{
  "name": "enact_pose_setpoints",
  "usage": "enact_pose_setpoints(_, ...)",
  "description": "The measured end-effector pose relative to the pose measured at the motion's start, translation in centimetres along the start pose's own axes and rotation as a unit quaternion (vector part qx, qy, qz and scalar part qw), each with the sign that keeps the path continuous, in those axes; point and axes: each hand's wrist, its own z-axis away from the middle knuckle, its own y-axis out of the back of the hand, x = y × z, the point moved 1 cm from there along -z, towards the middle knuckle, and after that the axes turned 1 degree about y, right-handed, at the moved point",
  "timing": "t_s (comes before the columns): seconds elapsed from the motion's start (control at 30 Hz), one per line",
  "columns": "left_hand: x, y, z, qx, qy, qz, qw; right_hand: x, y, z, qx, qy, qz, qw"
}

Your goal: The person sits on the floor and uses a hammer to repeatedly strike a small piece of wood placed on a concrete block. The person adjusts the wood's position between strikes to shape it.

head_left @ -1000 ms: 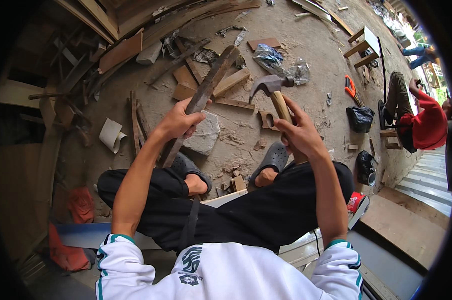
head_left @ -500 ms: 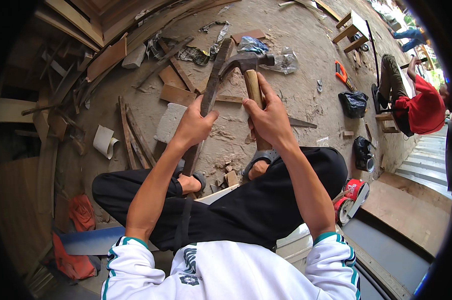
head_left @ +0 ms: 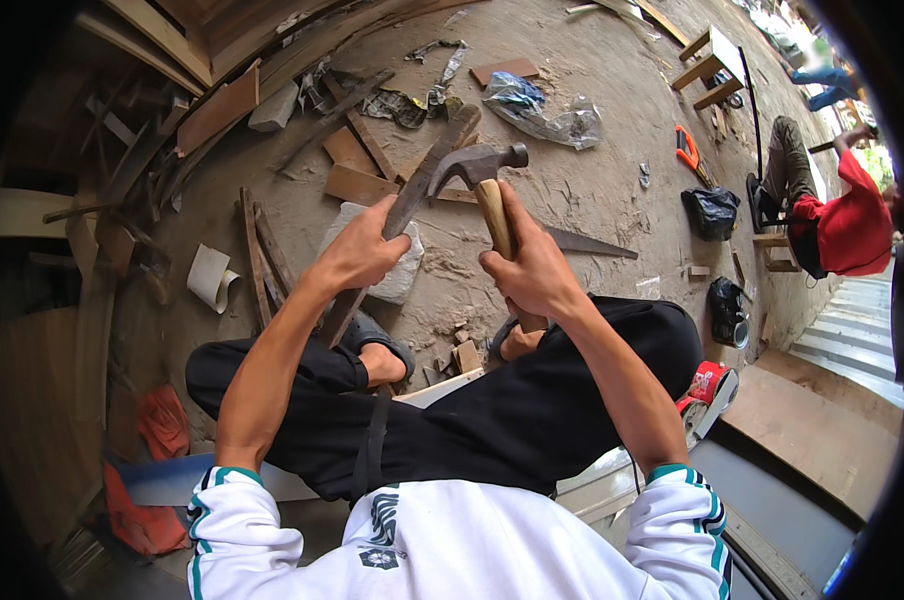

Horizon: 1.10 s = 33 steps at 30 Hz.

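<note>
My left hand (head_left: 364,250) is closed round a long, narrow strip of dark wood (head_left: 419,190), which slants from above my left shin up to the far right. In my right hand (head_left: 534,262) is a claw hammer (head_left: 480,165), gripped by its pale wooden handle. The hammer's claw points left and lies against or very near the strip; I cannot tell whether they touch. Below the left hand a rough whitish block (head_left: 402,270) rests on the ground, partly hidden by hand and strip. A dark tapering blade (head_left: 597,245) sticks out beyond my right hand.
Wood offcuts (head_left: 357,185) and crumpled plastic (head_left: 562,122) litter the dirt floor ahead. An orange-handled saw (head_left: 688,150) and a black bag (head_left: 712,212) lie to the right. Beyond them sits a person in red (head_left: 852,225). Boards (head_left: 32,350) crowd the left side.
Both hands have come slightly nearer to me, the left one also leftward. The wooden strip now leans further over to the right. The hammer head has dropped lower and moved slightly left.
</note>
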Motion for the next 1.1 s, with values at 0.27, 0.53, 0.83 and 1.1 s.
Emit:
enact_pose_setpoints(0.27, -0.8, 1.6, -1.0, -0.049, -0.028, -0.026, 0.998, 1.5, 0.1, -1.0, -0.018, 0.013, -0.011, 1.000)
enact_pose_setpoints(0.53, -0.8, 2.3, -1.7, -0.023, -0.089, -0.028, 0.995, 0.3, 1.8, -1.7, -0.046, 0.027, -0.057, 0.997)
enact_pose_setpoints(0.83, 0.9, 2.8, -2.6, -0.059, -0.102, -0.033, 0.993, -0.5, 3.9, -2.1, -0.061, 0.015, -0.053, 0.997)
enact_pose_setpoints(1.1, 1.3, 3.3, -4.2, -0.066, -0.117, -0.057, 0.989, -0.8, 5.3, -2.1, -0.066, 0.020, -0.076, 0.995)
